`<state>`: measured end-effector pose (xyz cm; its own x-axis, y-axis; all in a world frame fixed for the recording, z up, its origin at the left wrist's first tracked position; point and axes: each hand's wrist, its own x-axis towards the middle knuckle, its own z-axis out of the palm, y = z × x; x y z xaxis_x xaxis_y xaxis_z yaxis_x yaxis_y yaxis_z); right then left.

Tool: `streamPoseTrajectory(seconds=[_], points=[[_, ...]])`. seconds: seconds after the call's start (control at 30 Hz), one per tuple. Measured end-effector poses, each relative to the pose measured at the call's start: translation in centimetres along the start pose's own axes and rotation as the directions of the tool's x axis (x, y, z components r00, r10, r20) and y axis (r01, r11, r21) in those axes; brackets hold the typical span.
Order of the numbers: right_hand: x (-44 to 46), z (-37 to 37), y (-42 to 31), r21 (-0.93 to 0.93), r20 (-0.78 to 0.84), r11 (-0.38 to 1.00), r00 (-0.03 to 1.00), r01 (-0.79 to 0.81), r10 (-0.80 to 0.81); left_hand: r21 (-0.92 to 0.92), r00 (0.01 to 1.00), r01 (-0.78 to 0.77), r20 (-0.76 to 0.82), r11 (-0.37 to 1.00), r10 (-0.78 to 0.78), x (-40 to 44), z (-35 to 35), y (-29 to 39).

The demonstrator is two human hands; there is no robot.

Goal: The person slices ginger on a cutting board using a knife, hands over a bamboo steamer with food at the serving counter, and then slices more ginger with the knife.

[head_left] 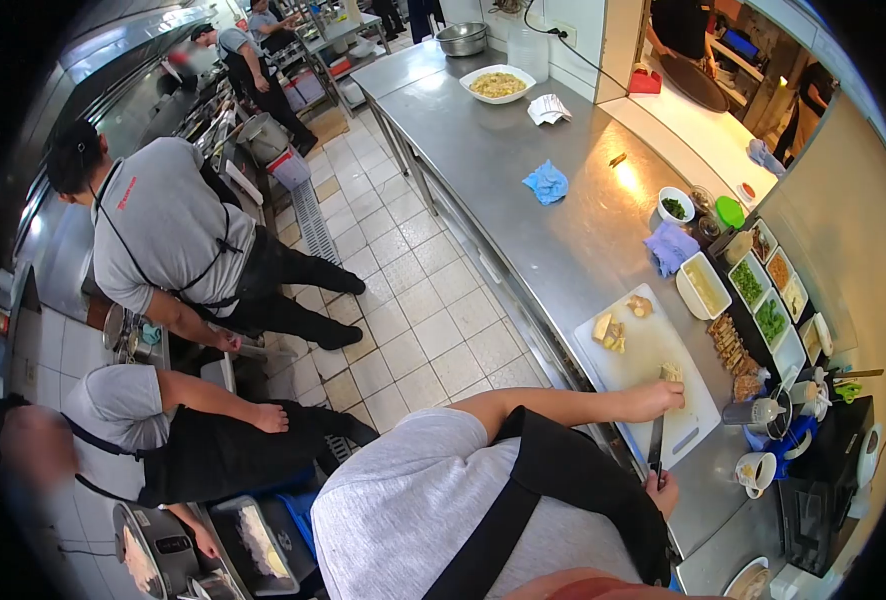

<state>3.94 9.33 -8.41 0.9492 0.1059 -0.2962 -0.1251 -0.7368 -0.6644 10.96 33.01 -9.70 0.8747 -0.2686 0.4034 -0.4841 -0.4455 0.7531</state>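
My right hand (663,492) is closed round the handle of a kitchen knife (656,448), whose blade points away over the white cutting board (698,425). My left hand (653,400) is bent with its fingers together near the far end of the blade; what lies under them is hidden. A small pile of pale chopped food, looking like ginger (671,372), touches or nearly touches these fingers. Peeled yellow ginger pieces (609,332) and a brownish ginger piece (640,306) rest at the board's far left end.
Beyond the board are a white tub (703,286), garnish containers (771,320), a purple cloth (671,248) and squeeze bottles (753,412). A blue cloth (546,183) and a bowl of yellow food (496,86) stand farther along the steel counter (463,140). Co-workers (173,220) stand behind.
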Motion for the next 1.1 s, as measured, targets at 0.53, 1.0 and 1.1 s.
streamPoseTrajectory(seconds=[0.53,1.0,1.1], points=[[-0.9,3.1,0.0,-0.057,-0.060,0.998,0.997,0.039,-0.042,0.337,0.887,0.406,-0.371,0.850,-0.276,-7.2,-6.4,-2.6],[-0.6,3.2,-0.6,-0.205,-0.014,0.975,0.996,0.087,-0.092,0.309,0.854,0.429,-0.444,0.849,-0.270,-8.7,-8.1,-5.1],[-0.4,2.9,-0.1,-0.232,0.024,0.968,0.995,0.097,-0.094,0.279,0.863,0.410,-0.426,0.868,-0.271,-9.1,-8.2,-6.3]])
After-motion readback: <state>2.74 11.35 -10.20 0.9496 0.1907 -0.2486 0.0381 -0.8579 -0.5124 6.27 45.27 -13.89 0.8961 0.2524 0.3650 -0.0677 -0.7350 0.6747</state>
